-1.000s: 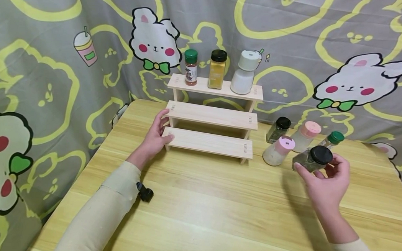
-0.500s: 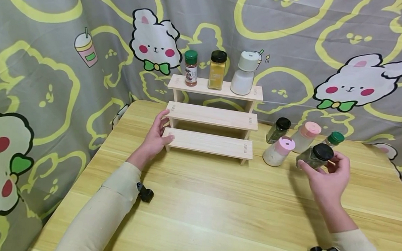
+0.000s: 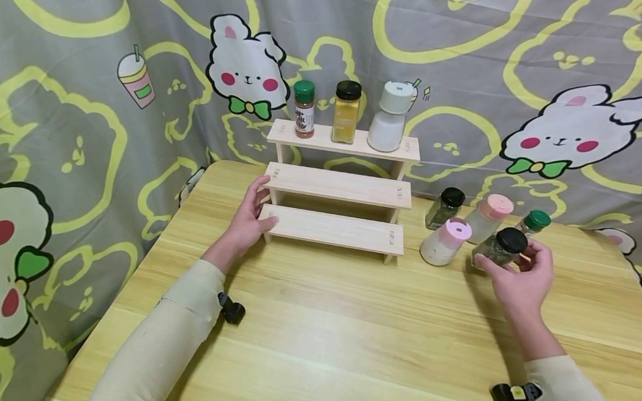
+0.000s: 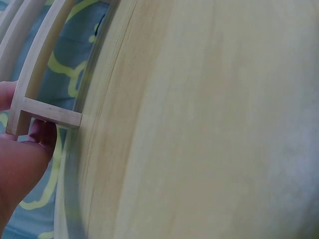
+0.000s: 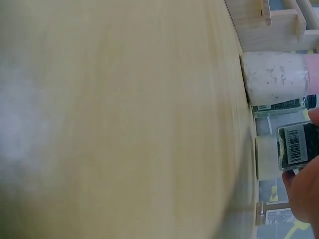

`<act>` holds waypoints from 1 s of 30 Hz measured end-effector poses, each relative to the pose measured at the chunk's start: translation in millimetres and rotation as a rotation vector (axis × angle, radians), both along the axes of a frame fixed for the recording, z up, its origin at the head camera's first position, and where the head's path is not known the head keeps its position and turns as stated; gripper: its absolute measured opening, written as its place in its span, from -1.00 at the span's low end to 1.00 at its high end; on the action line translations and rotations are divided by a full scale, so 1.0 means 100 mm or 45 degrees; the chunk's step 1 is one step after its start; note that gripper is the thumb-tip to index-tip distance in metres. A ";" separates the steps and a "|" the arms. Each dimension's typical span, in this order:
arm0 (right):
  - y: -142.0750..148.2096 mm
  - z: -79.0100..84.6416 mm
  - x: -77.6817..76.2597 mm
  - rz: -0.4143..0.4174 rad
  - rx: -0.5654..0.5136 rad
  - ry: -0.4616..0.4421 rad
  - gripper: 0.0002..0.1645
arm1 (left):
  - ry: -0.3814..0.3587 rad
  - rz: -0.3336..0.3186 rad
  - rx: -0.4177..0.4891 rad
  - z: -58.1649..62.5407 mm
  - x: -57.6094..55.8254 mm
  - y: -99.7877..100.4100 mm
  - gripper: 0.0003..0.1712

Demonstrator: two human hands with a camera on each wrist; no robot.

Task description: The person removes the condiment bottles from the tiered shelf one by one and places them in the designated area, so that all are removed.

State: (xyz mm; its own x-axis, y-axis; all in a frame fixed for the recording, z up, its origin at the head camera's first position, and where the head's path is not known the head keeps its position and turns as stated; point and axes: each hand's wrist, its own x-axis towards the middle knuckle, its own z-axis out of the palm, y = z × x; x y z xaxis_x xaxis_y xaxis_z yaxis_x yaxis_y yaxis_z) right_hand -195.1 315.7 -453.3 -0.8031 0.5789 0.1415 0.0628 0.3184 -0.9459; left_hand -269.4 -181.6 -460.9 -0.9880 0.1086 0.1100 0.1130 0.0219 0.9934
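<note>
My left hand (image 3: 250, 217) grips the left end of a three-tier wooden rack (image 3: 336, 229), its thumb on the lowest shelf. In the left wrist view, the fingers go round the shelf's end piece (image 4: 52, 112). At the right, my right hand (image 3: 523, 277) holds a black-capped glass spice jar (image 3: 497, 251) with dark green contents, tilted. The right wrist view shows its barcode label (image 5: 296, 144) and its base raised off the table. Close by stand a purple-capped shaker (image 3: 442, 245), a pink-capped shaker (image 3: 485, 220), another black-capped jar (image 3: 444, 209) and a green-capped bottle (image 3: 535, 221).
On the top shelf stand a green-capped red spice bottle (image 3: 305, 110), a black-capped yellow spice jar (image 3: 346, 113) and a white-capped shaker (image 3: 388, 119). A patterned grey curtain (image 3: 462, 62) hangs behind the wooden table (image 3: 335, 336).
My right hand has shifted slightly away from me with the spice jar, first a little right, then back left. The left hand and the rack stay in place.
</note>
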 end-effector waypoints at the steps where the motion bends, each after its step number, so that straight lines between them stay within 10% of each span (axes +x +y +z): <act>1: 0.01 -0.01 -0.01 0.002 -0.006 -0.008 -0.13 | 0.003 0.003 -0.006 0.00 0.00 0.00 0.03; 30: 0.07 -0.21 -0.10 0.057 -0.035 -0.073 -0.11 | 0.012 0.009 -0.011 0.01 0.01 -0.01 0.04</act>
State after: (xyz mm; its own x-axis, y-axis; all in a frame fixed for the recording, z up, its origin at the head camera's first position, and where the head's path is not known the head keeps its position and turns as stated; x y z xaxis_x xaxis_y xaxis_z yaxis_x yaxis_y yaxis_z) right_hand -204.7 322.8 -473.9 -0.8347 0.5451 0.0790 0.1032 0.2958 -0.9497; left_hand -268.5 -182.1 -459.8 -0.9876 0.1025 0.1185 0.1223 0.0312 0.9920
